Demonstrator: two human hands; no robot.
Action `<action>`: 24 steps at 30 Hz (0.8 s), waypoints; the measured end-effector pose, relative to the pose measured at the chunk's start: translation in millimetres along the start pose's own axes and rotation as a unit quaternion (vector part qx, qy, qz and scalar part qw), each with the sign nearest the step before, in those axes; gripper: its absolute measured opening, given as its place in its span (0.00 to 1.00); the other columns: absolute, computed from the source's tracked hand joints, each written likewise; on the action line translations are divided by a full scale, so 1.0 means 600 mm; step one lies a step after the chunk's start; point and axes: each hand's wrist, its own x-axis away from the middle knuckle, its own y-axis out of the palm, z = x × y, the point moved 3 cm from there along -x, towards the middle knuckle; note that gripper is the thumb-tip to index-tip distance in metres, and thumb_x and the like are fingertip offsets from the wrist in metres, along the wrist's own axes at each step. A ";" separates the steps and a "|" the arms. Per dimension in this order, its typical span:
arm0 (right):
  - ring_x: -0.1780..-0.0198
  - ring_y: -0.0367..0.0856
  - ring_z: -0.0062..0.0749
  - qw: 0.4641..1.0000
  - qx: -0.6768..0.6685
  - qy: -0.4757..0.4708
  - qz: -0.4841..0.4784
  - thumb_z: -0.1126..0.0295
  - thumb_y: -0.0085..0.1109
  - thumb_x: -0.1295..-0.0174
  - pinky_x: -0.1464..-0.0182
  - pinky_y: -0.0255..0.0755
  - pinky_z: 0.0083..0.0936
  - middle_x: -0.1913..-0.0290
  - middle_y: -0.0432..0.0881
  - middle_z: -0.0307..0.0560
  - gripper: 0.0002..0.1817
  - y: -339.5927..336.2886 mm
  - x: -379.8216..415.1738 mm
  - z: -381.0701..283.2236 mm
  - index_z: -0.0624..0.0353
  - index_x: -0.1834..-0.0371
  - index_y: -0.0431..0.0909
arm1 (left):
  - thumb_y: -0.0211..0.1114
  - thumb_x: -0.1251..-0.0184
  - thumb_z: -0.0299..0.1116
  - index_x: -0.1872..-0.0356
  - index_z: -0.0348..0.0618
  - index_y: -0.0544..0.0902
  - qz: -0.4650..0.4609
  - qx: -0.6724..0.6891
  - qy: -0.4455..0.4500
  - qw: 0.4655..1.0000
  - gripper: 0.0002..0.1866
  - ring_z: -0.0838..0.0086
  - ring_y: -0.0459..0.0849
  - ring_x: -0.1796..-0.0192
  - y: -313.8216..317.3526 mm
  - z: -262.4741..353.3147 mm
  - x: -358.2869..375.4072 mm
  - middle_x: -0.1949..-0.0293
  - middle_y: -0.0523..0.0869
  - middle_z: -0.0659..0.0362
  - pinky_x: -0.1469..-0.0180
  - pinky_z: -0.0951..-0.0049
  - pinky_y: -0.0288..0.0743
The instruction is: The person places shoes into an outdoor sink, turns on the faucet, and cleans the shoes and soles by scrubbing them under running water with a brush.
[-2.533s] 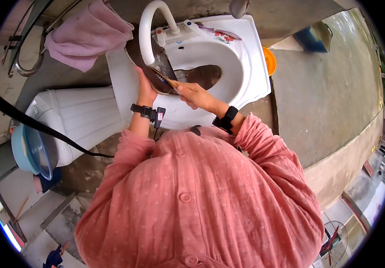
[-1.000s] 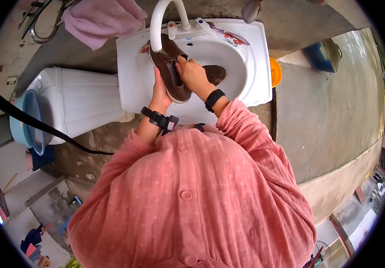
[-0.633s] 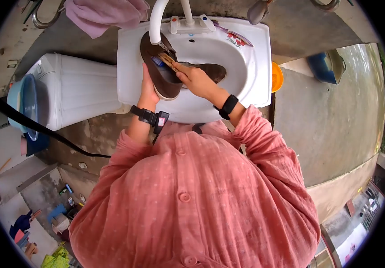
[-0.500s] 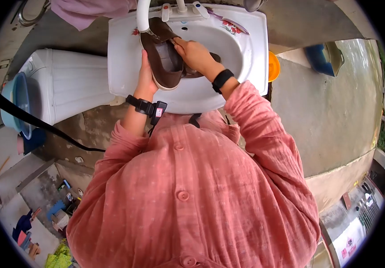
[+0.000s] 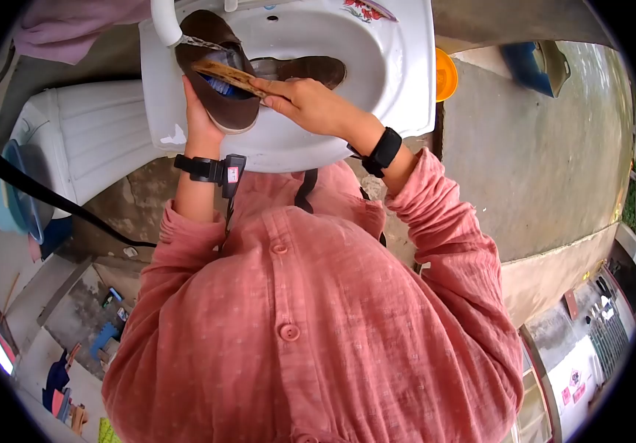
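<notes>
Under the white spout [image 5: 166,22], a brown slip-on shoe [image 5: 231,113] is tilted with its opening facing up, and water runs onto it. My left hand [image 5: 201,122] grips the shoe's left side, most of the fingers hidden behind it. A wooden scrubbing brush [image 5: 223,72] with blue bristles is pinched in my right hand [image 5: 310,103]; its bristles point down inside the shoe. A second brown shoe [image 5: 319,71] lies in the basin of the white sink [image 5: 274,159], right of the held one.
A purple-handled brush [image 5: 381,9] rests on the sink's back rim. Beside the sink's right edge is an orange basin [image 5: 445,75]. To the left are a white ribbed appliance [image 5: 100,122] with blue basins on it and a pink cloth [image 5: 74,29].
My right hand has drawn back from the shoe's opening, bringing the wooden brush into sight. The view has shifted, so the sink appears farther left and higher, and more of the second shoe shows.
</notes>
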 end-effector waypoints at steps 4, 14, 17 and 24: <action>0.66 0.76 0.53 0.993 0.074 0.004 0.093 0.59 0.44 0.38 0.64 0.71 0.42 0.71 0.78 0.58 0.19 0.009 -0.040 0.012 0.51 0.46 0.71 | 0.44 0.34 0.56 0.40 0.45 0.65 0.029 -0.071 0.002 0.997 0.30 0.66 0.68 0.41 0.014 -0.015 0.010 0.42 0.70 0.57 0.40 0.63 0.63; 0.70 0.76 0.54 0.986 0.140 0.027 0.087 0.60 0.44 0.38 0.66 0.71 0.42 0.72 0.75 0.61 0.20 0.031 -0.057 0.013 0.48 0.42 0.66 | 0.44 0.36 0.59 0.38 0.44 0.61 -0.003 -0.026 -0.008 1.000 0.33 0.64 0.67 0.40 0.001 -0.028 -0.007 0.40 0.67 0.55 0.38 0.64 0.60; 0.69 0.76 0.56 0.996 0.073 0.002 0.050 0.62 0.47 0.40 0.65 0.71 0.43 0.70 0.76 0.63 0.20 0.024 -0.019 -0.022 0.50 0.43 0.67 | 0.43 0.35 0.58 0.38 0.44 0.60 -0.066 0.030 -0.021 0.997 0.33 0.64 0.67 0.40 -0.018 -0.019 -0.023 0.40 0.67 0.55 0.38 0.64 0.61; 0.70 0.76 0.57 0.991 0.126 -0.008 0.052 0.62 0.45 0.38 0.65 0.70 0.45 0.71 0.76 0.65 0.20 0.017 -0.042 -0.009 0.52 0.44 0.68 | 0.41 0.36 0.59 0.39 0.43 0.61 -0.041 0.017 -0.029 0.999 0.34 0.62 0.68 0.41 -0.010 -0.032 -0.013 0.42 0.69 0.54 0.38 0.61 0.62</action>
